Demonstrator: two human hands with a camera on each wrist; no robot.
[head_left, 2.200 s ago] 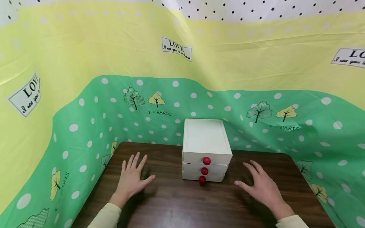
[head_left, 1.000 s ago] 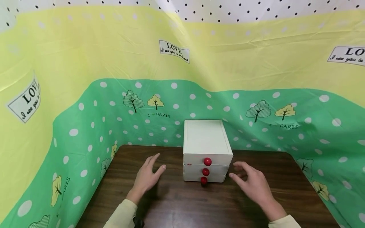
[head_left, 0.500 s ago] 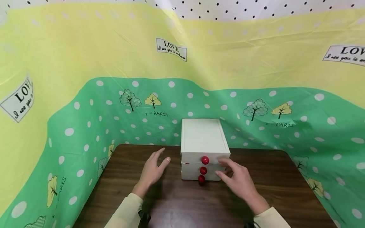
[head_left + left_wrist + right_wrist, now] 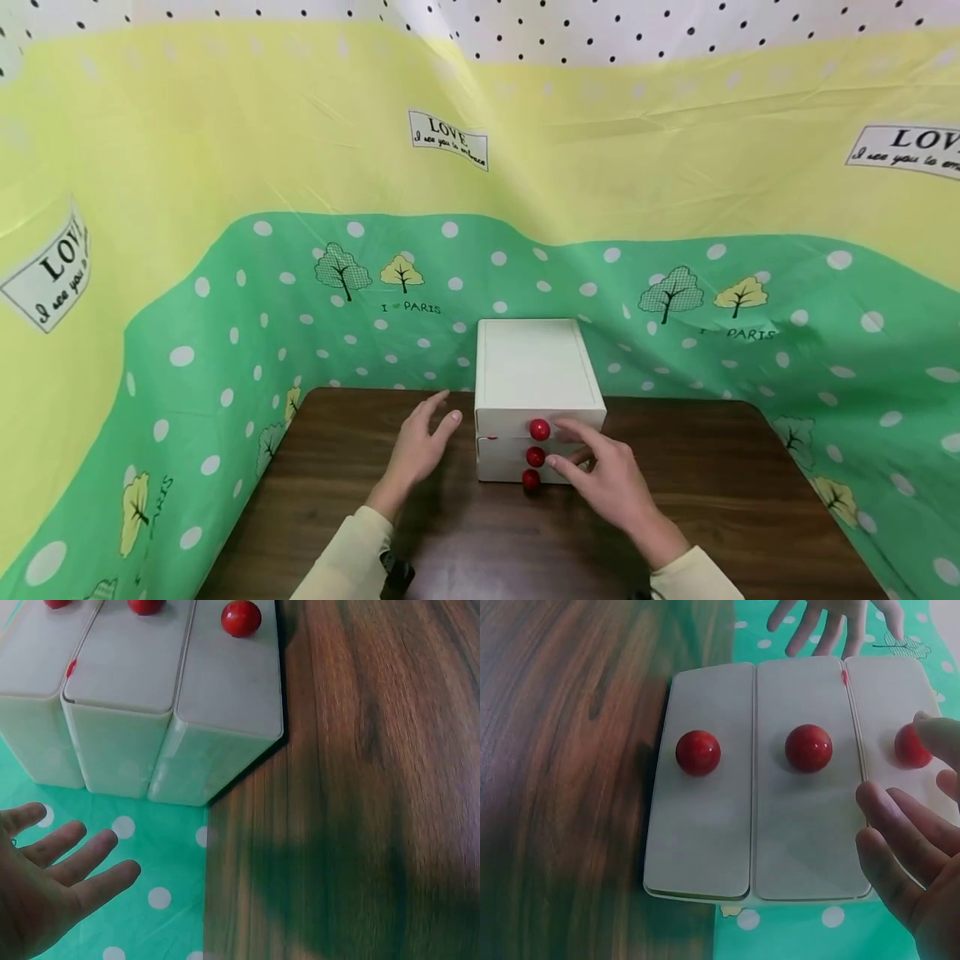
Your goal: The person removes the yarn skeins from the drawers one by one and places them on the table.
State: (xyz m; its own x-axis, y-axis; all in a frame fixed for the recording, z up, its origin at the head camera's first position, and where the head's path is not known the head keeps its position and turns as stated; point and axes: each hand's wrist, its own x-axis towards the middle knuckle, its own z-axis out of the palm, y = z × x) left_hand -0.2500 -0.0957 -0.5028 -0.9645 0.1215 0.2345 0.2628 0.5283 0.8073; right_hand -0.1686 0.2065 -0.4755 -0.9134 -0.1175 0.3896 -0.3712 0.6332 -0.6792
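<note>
A white three-drawer box (image 4: pixel 536 362) stands on the dark wooden table, with a round red knob on each drawer front. My right hand (image 4: pixel 611 479) is in front of it, fingers bent and spread, fingertips close to the top knob (image 4: pixel 539 429) and the thumb beside the middle knob (image 4: pixel 536 456). In the right wrist view a fingertip overlaps the edge of the top knob (image 4: pixel 911 746). The bottom knob (image 4: pixel 531 480) is lower down. My left hand (image 4: pixel 417 450) hovers left of the box, fingers spread, apart from it and holding nothing.
The brown wood-grain table (image 4: pixel 480 542) lies under both hands. A green and yellow printed curtain (image 4: pixel 405 333) hangs around the back and sides, close behind the box. Pale sleeves with dark wrist straps cover the forearms.
My right hand has moved left from beside the box to in front of its drawer knobs. My left hand has moved right, nearer the box. The drawers look unchanged.
</note>
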